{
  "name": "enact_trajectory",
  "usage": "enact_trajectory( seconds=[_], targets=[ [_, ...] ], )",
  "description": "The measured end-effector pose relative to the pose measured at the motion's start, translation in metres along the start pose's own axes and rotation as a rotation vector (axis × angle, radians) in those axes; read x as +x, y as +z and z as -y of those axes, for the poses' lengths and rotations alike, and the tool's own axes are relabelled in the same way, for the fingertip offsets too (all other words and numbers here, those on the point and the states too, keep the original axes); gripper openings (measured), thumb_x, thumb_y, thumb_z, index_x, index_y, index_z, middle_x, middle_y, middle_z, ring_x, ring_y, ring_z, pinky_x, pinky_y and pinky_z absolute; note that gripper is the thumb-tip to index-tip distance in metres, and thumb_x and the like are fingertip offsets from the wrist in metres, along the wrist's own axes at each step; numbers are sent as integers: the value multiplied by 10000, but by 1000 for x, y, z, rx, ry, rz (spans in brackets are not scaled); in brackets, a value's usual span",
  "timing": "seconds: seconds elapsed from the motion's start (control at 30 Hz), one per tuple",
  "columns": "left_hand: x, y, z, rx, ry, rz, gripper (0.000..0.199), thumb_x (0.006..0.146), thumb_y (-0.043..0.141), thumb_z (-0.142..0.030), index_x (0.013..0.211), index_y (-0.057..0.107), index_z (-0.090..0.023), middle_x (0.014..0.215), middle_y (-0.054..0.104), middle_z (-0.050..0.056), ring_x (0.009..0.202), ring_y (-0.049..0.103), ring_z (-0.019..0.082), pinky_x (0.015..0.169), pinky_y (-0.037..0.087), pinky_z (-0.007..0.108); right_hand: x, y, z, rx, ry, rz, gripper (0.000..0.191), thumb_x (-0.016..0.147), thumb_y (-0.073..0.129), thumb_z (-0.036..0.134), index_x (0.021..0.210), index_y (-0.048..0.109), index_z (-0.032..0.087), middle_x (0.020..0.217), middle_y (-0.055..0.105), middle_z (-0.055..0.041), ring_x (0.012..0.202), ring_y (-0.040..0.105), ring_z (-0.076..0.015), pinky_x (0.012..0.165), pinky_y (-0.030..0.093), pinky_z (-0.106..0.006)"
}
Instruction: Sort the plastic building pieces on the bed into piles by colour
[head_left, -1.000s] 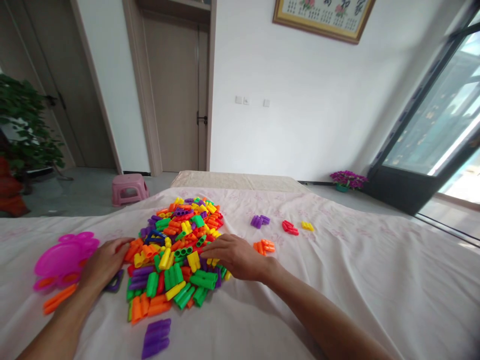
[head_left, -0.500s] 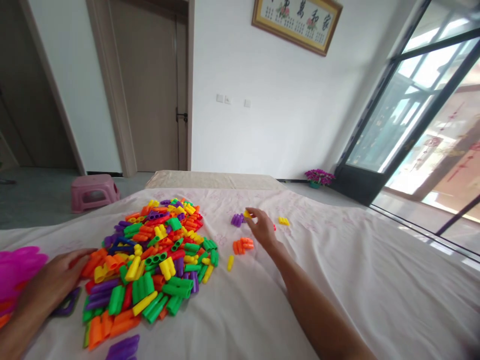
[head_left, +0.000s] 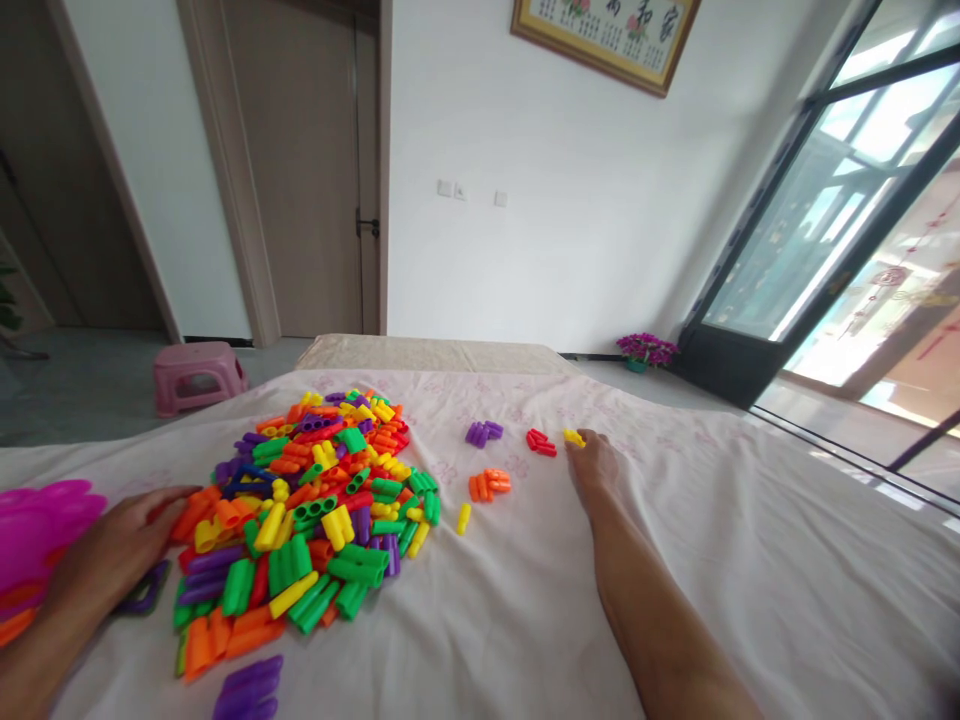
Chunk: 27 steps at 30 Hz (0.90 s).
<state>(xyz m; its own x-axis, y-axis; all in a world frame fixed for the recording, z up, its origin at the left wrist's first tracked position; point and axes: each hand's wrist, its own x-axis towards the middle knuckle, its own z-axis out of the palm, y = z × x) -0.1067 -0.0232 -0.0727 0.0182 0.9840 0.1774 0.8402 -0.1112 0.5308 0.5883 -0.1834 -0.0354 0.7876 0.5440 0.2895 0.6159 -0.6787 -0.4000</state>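
A heap of plastic tube-shaped building blocks point(head_left: 300, 560) in green, orange, yellow, purple and red lies on the cloth. At its left edge rests my left hand point(head_left: 124, 540), fingers stretched out and touching an orange block point(head_left: 196, 512). Over on the right, my right hand point(head_left: 598, 468) has its fingertips closed on a yellow block point(head_left: 574, 438); the fingers partly hide what lies there. Small groups sorted by colour lie between the hands: purple blocks point(head_left: 484, 433), red blocks point(head_left: 541, 443) and orange blocks point(head_left: 490, 486). One yellow block point(head_left: 464, 518) lies alone nearer me.
A pink plastic container point(head_left: 52, 525) stands at the left, with orange pieces in it. Purple blocks point(head_left: 249, 690) lie at the front edge. The wrinkled pale cloth point(head_left: 525, 620) covers the table. Beyond are a pink stool point(head_left: 199, 378) and a flowerpot point(head_left: 637, 366).
My right hand has moved right with the yellow block, from beside the purple group to the yellow spot past the red blocks, uncovering the red ones. My left hand stays at the heap.
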Motion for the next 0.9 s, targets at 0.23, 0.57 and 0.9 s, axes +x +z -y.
enact_trajectory(
  seconds=[0.23, 0.57, 0.9],
  targets=[
    [-11, -9, -18, -27, -63, 57, 590, 936, 405, -495, 1281, 716, -131, 1315, 723, 127, 1208, 661, 294, 1018, 509, 369, 1, -3, 3, -6, -5, -60, 436, 922, 581, 424, 1277, 698, 201, 1299, 642, -157, 1113, 637, -296, 901, 481, -389],
    [-12, -10, -20, -8, -59, 59, 549, 959, 385, -473, 1261, 715, -153, 1328, 710, 130, 1205, 649, 282, 1027, 468, 365, -69, -41, 112, 444, -751, 544, 198, 823, 675, 288, 963, 793, 214, 916, 769, -34, 833, 680, -192, 779, 507, -294],
    [-12, -11, -21, -11, -46, 34, 558, 924, 422, -487, 1241, 736, -150, 1266, 748, 115, 1180, 674, 285, 997, 501, 341, -149, -67, 154, -44, -1284, 719, 172, 752, 827, 155, 883, 807, 265, 931, 737, -32, 954, 609, -218, 805, 429, -300]
  ],
)
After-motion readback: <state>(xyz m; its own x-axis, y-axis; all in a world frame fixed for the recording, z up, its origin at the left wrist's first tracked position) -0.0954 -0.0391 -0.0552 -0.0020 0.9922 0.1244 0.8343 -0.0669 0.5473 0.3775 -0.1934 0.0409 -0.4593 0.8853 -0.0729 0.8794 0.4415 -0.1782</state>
